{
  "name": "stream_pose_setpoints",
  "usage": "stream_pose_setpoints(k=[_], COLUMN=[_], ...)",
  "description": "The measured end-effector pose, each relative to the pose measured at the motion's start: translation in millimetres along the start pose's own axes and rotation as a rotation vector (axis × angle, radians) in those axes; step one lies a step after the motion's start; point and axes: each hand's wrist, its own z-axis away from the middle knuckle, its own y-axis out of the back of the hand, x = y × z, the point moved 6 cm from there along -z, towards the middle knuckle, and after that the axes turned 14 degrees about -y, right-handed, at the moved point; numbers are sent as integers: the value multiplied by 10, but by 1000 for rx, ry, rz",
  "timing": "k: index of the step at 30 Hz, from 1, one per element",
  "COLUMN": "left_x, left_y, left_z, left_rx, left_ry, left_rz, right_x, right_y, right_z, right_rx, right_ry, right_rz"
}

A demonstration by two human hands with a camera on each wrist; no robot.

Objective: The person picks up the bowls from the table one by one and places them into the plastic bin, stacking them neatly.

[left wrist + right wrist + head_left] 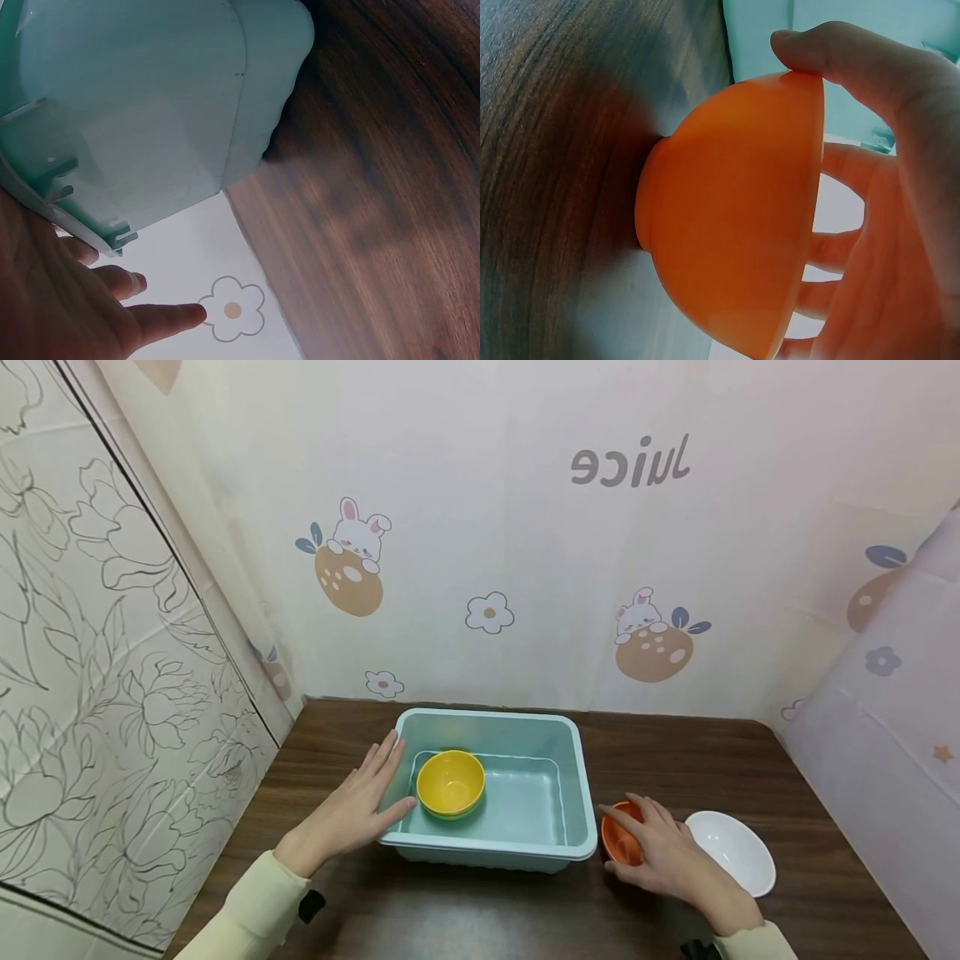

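My left hand (354, 807) lies with spread, straight fingers over the left rim of a pale green plastic tub (495, 842). In the left wrist view its fingers (169, 319) extend past the outside of the tub's wall. To the right of the tub, my right hand (663, 852) grips an orange bowl (618, 837) from above. The right wrist view shows the thumb (832, 49) at the rim of the upright bowl, the other fingers partly hidden behind it; its foot is close over the wooden table. Inside the tub, at the left, a yellow bowl (452, 782) sits with a green edge showing under it.
A white oval dish (731, 852) lies right of my right hand, partly covered by the wrist. The dark wooden table (450, 918) ends at a patterned cloth wall (487, 660) behind the tub. Patterned panels stand at both sides.
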Motion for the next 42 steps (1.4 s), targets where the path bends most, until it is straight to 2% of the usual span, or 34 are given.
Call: stream_pose_setpoints(k=[15, 30, 42], left_x=[-9, -4, -6], left_y=[-2, 14, 9], left_z=[0, -3, -3], left_rx=[-1, 5, 6], left_ry=[19, 23, 11], left_rz=[6, 19, 9], right_x=[-11, -45, -101], right_y=[47, 87, 214], right_z=[-11, 10, 11], right_rx=[25, 8, 74], right_ry=[8, 9, 111], right_rz=[5, 21, 78])
